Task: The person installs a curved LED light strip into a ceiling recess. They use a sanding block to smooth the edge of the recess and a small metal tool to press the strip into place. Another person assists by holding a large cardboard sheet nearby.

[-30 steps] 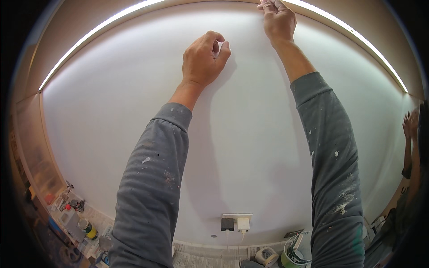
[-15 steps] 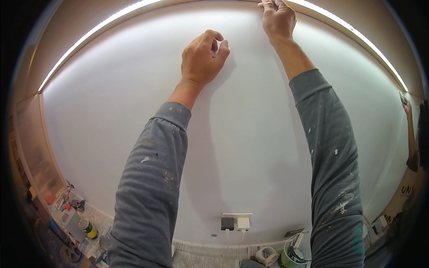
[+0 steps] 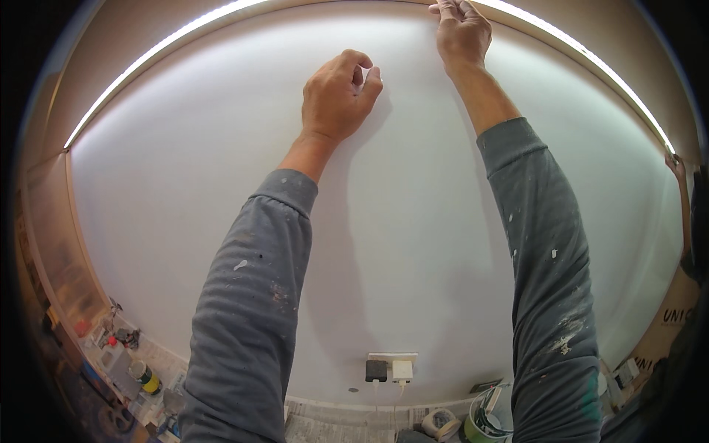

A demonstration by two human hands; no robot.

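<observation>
My left hand (image 3: 336,100) is raised in front of a white wall panel (image 3: 428,199), its fingers curled and the index tip close to the thumb. Anything between those tips is too small to make out. Higher up and to the right, my right hand (image 3: 464,33) has its fingers pressed together at the lit strip (image 3: 569,48) along the panel's top edge. What it grips there is hidden at the picture's upper border. Paint-spotted grey sleeves cover both forearms.
At the far right, another person's hand (image 3: 674,164) touches the strip's end. Two plug adapters (image 3: 388,371) sit in a wall socket below. A bucket (image 3: 489,413), a tape roll (image 3: 441,423), a can (image 3: 145,378) and a white jug (image 3: 114,360) stand lower down. Cardboard (image 3: 668,317) leans at right.
Both my hands keep their poses, shifting only slightly in the picture. The other person's hand at the far right has changed its pose beside the strip's end.
</observation>
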